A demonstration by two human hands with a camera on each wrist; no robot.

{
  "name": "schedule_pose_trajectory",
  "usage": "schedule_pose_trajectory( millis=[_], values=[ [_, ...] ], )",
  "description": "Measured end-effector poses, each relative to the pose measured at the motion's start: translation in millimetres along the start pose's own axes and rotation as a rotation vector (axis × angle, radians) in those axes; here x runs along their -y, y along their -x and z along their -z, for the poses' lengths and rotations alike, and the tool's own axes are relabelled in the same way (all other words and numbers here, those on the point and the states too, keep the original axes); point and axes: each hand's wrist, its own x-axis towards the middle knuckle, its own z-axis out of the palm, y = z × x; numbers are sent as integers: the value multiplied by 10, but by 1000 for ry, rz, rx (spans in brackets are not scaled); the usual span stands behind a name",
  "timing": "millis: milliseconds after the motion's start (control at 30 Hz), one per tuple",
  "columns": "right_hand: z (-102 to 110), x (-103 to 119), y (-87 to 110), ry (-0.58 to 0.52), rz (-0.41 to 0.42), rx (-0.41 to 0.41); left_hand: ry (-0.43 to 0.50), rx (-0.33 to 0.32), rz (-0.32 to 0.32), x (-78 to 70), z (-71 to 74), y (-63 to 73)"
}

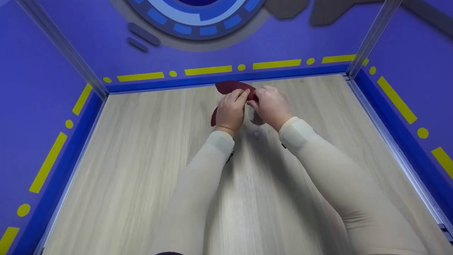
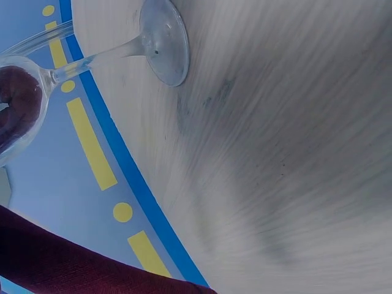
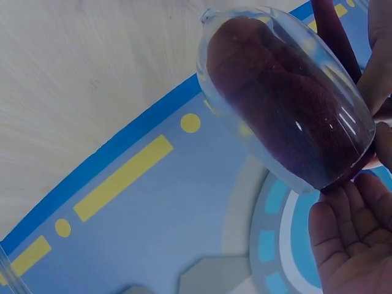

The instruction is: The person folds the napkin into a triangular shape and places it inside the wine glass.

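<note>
A dark red cloth napkin (image 1: 231, 86) is stuffed into the bowl of a clear wine glass (image 3: 288, 104) and spreads out past its rim. In the head view my left hand (image 1: 230, 110) grips the cloth from the left, with a flap hanging beside the wrist. Close against it, my right hand (image 1: 274, 106) pinches the cloth between thumb and fingers at the rim. The glass stands upright, its round foot (image 2: 165, 43) on the table. From above, the hands hide most of the bowl.
The wood-grain table (image 1: 141, 159) is bounded by blue printed walls (image 1: 198, 60) with yellow dashes at the back and both sides. Metal posts (image 1: 371, 35) rise at the back corners. The glass stands near the back wall.
</note>
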Motion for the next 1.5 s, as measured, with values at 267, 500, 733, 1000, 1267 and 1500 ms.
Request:
schedule_pose_trajectory(
  millis=[267, 500, 733, 1000, 1267, 1500],
  values=[
    [-2, -10, -26, -35, -64, 28, 1, -26, -19, 0, -3, 5],
    [26, -8, -43, -85, -104, 30, 10, -28, -12, 1, -3, 13],
    [45, -39, -60, -111, -160, 34, -13, -59, -14, -2, -24, 21],
    [53, -57, -67, -144, -193, 24, -4, -59, -7, -7, -25, 26],
    [47, -113, -79, -126, -114, -48, 12, -80, -33, -4, -32, 17],
    [2, -164, -67, -47, 48, -170, 0, -90, -64, 19, -38, 11]
  ],
)
